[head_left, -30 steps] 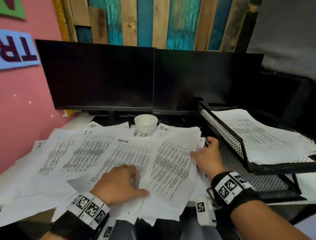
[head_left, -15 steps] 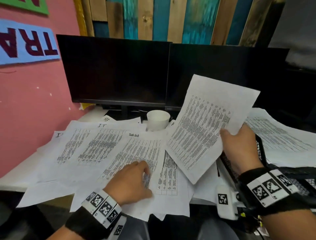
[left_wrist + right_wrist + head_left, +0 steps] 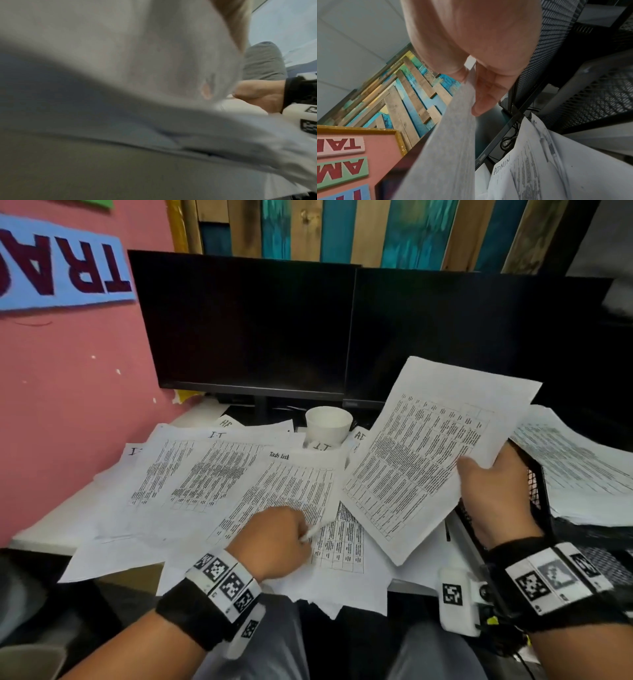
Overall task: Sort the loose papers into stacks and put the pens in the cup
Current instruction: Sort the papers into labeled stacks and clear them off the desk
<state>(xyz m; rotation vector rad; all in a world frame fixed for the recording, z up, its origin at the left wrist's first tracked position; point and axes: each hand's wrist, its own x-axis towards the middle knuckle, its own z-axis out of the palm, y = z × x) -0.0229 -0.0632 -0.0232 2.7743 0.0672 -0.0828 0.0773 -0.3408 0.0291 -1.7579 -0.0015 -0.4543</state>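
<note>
Printed sheets point(image 3: 219, 477) lie fanned over the white desk point(image 3: 51, 529), some headed "I.T". A white cup point(image 3: 329, 426) stands behind them, below the monitors. My right hand point(image 3: 479, 474) holds one printed sheet point(image 3: 418, 460) tilted up above the pile, thumb on top; in the right wrist view this sheet point(image 3: 447, 135) is pinched at its edge by the hand point(image 3: 471, 86). My left hand point(image 3: 301, 529) lies curled on the "Task list" sheet point(image 3: 291, 484) and pinches its lower right corner. The lifted paper point(image 3: 120, 81) fills the left wrist view. No pen is plainly visible.
A black mesh tray point(image 3: 534, 487) at the right holds a stack of printed papers point(image 3: 579, 470). Two dark monitors point(image 3: 246, 323) close off the back of the desk. A pink wall point(image 3: 68, 405) runs along the left. An "ADMIN" sheet point(image 3: 513, 169) lies by the monitor base.
My right hand has taken a sheet off the pile and raised it to the right. My left hand's fingers have curled and caught the corner of the sheet under them.
</note>
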